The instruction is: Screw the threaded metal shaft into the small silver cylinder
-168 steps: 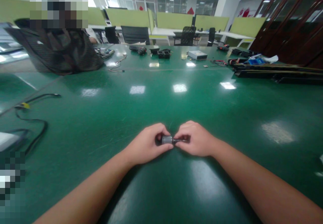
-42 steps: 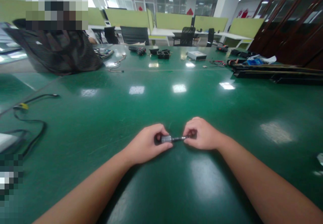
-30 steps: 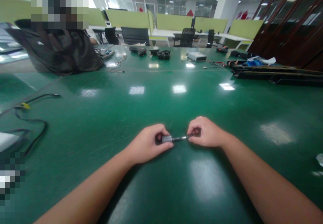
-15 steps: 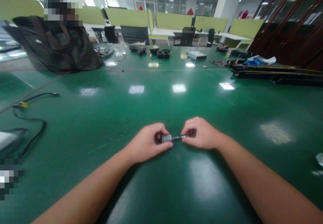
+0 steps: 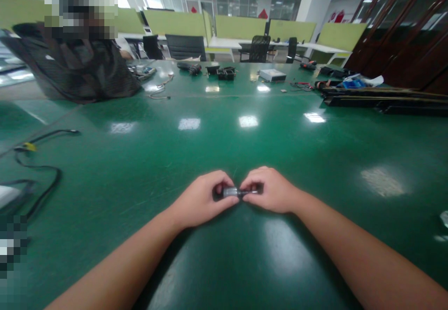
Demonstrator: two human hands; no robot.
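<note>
Low over the green tabletop (image 5: 217,147), my left hand (image 5: 203,200) curls its thumb and fingers around a small silver cylinder with a thin dark shaft (image 5: 230,192). The shaft points to the right, and the whole piece lies level. My right hand (image 5: 275,189) pinches the shaft close to the cylinder's end, and the shaft's thin tip shows inside the curl of its fingers. Both hands are almost touching. The cylinder's left end is dark and partly hidden in my left hand, and the exact kind of tool or part cannot be made out.
A dark bag (image 5: 94,70) stands at the back left, with a person behind it. Black cables (image 5: 52,175) lie at the left. Along the far side are a silver box (image 5: 272,75) and several small parts. Long black strips (image 5: 385,100) lie at the far right.
My right hand has slid left along the shaft, from its tip to near the cylinder, closing the gap between the hands. My left hand has stayed nearly still.
</note>
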